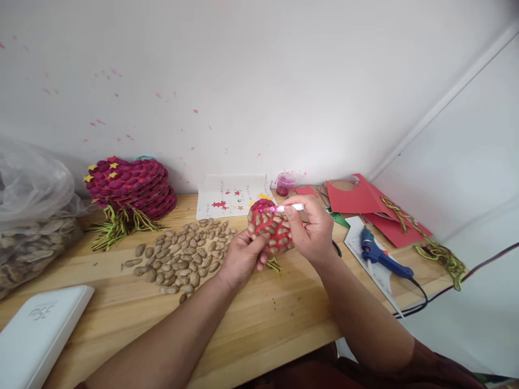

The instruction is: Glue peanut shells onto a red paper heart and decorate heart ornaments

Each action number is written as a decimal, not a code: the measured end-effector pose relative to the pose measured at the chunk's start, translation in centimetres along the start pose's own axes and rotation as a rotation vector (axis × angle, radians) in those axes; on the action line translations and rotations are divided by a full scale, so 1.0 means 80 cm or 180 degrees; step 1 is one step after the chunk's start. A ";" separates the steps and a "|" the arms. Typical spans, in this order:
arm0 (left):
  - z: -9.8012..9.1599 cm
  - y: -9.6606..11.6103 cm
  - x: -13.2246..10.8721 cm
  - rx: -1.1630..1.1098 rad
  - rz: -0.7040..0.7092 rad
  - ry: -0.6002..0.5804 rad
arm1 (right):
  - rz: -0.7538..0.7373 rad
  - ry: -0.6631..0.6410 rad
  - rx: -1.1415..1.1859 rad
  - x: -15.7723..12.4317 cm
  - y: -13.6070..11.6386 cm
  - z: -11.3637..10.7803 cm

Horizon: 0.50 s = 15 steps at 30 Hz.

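My left hand point(247, 248) grips the lower left edge of a round red disc point(272, 231) covered with peanuts in their shells, tilted up off the table. Green yarn point(274, 263) hangs below the disc. A white paintbrush point(297, 207) is pinched in my right hand point(314, 224), its purple-stained end touching the disc's upper part. Peanuts along the top edge look purple; the others are bare tan shell. Part of the disc's right side is hidden behind my right hand.
Loose peanuts point(182, 256) lie left of my hands. Behind stand stacked purple peanut discs point(130, 183), a paper sheet point(206, 197) and a cup of purple paint point(285, 185). A bag of peanuts point(32, 243), power bank point(44, 329), blue glue gun point(383, 256) and red card point(352, 194) flank me.
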<state>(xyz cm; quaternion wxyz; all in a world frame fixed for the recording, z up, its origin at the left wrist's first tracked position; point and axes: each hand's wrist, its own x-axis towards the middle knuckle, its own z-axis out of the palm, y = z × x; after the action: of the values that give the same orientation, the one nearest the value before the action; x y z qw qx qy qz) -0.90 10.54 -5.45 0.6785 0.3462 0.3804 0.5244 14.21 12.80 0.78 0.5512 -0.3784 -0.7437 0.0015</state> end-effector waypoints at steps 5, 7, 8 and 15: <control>0.000 0.001 0.000 -0.0029 -0.0008 0.0009 | -0.0022 0.0056 -0.0028 0.000 0.001 0.000; 0.000 0.001 0.000 -0.0043 -0.0019 0.0022 | -0.0021 0.0089 -0.0073 0.001 0.002 -0.001; -0.001 0.001 0.000 -0.0048 -0.0023 0.0027 | -0.0019 0.0093 -0.0091 0.002 0.003 -0.001; -0.001 0.001 0.000 -0.0088 -0.0013 0.0008 | -0.0056 0.0025 0.0025 0.001 0.002 -0.001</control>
<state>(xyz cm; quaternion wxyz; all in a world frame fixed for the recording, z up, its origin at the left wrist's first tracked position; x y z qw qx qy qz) -0.99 10.57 -5.41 0.6839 0.3353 0.3747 0.5286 14.34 12.93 0.78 0.5556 -0.3698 -0.7447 -0.0020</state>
